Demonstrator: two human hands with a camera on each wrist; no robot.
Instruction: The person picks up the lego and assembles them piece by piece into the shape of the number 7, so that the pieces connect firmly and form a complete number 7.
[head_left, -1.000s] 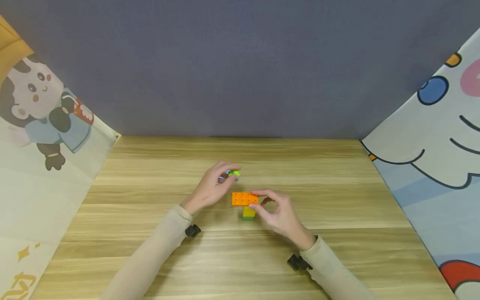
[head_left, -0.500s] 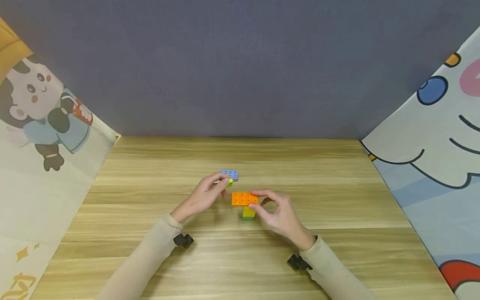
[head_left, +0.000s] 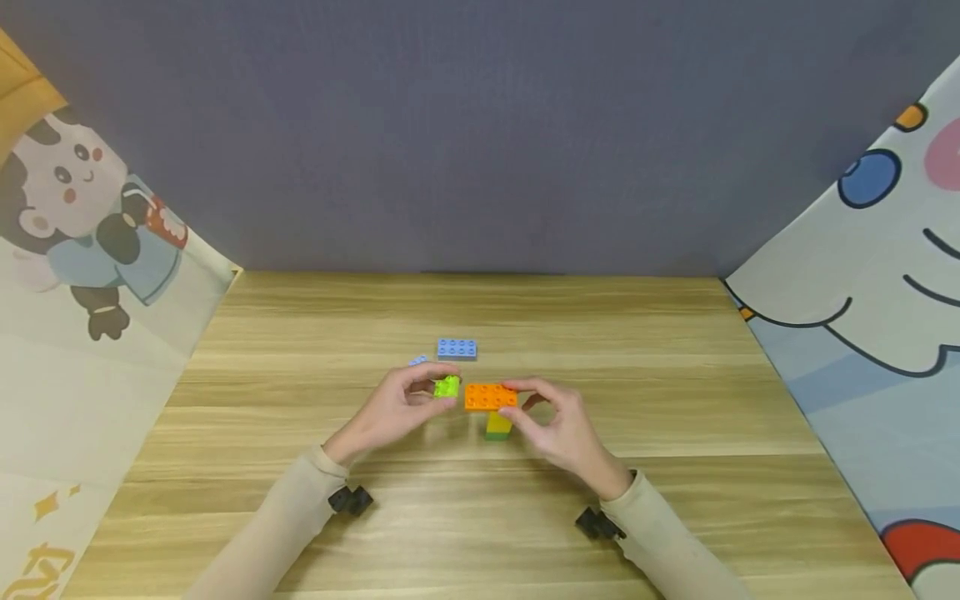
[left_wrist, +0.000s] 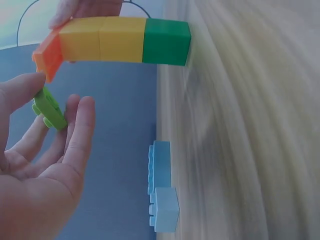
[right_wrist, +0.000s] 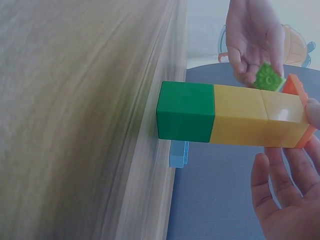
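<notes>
A tower of toy building bricks stands on the table: a dark green brick [left_wrist: 167, 42] at the bottom, two yellow bricks [left_wrist: 122, 40] stacked above, and a flat orange brick [head_left: 483, 397] on top, reaching out leftward past the tower. My right hand [head_left: 558, 425] pinches the orange brick's right end between thumb and fingers. Just left of the orange brick, my left hand [head_left: 390, 412] holds a small lime green brick [head_left: 446, 387] in the air, thumb on one side and fingers on the other. It is tilted in the left wrist view, studs facing away from the tower.
Behind the left hand a blue eight-stud brick [head_left: 457, 349] lies on the wooden table [head_left: 637, 333]. A smaller light blue brick [head_left: 417, 361] beside it is partly covered by that hand. A grey-blue panel [head_left: 480, 142] rises at the back, with printed panels at both sides.
My left hand has lifted the lime green brick from near the blue bricks and brought it toward me, beside the orange brick. The right hand has stayed in place on the tower's top.
</notes>
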